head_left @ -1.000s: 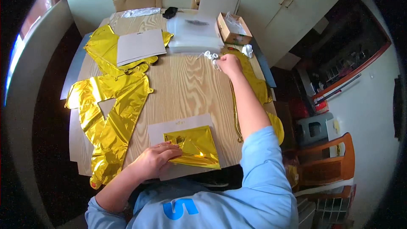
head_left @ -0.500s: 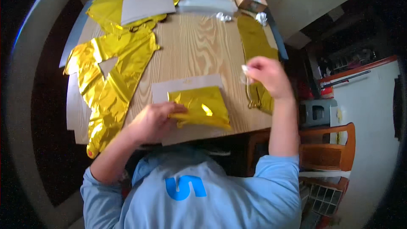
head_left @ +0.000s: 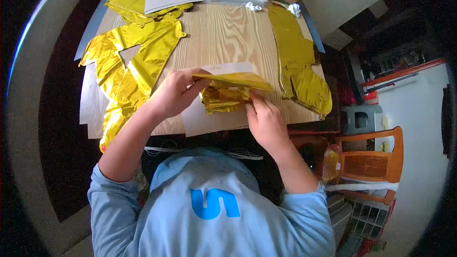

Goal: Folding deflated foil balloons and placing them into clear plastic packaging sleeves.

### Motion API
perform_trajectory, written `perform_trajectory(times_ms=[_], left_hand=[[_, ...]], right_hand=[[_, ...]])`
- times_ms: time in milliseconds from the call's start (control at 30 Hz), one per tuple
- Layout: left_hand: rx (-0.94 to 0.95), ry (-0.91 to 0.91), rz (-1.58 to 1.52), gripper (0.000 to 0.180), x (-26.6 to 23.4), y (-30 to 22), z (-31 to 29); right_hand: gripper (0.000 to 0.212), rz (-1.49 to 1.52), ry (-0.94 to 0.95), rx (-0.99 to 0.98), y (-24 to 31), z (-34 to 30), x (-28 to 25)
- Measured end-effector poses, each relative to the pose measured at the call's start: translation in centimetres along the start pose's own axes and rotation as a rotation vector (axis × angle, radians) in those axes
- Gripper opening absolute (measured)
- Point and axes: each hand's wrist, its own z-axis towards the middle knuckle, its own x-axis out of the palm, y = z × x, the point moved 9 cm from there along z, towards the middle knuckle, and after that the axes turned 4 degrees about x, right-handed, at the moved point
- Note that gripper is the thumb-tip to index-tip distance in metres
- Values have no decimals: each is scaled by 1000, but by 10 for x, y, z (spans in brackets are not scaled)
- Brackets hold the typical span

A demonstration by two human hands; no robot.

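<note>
The folded gold foil (head_left: 233, 84) tilts above one grey card (head_left: 212, 122) at the desk's (head_left: 223, 33) near edge, pinched by the left hand (head_left: 180, 90); the right hand's (head_left: 266, 119) grip beneath is unclear. Uneven pulling might spring the folds open. Two spread foils (head_left: 143, 69) lie left, one long foil (head_left: 296, 57) right.

Right of the table (head_left: 223, 38) I see a brown wooden chair (head_left: 365, 161), a grey plastic stool (head_left: 370, 120) near it and a white wall (head_left: 419, 109) beyond; pale cabinet doors (head_left: 333, 0) stand past the far right corner.
</note>
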Motion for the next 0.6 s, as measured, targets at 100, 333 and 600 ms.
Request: perform_trajectory(times_ms=[100, 333, 600], left_hand=[[197, 36, 52, 21, 14, 3, -10], [287, 252, 204, 48, 38, -2, -23], [557, 143, 374, 49, 43, -22, -36]], right_hand=[[26, 58, -105, -38, -6, -13, -30], [25, 287, -81, -64, -27, 12, -49], [48, 29, 151, -327, -18, 50, 48]])
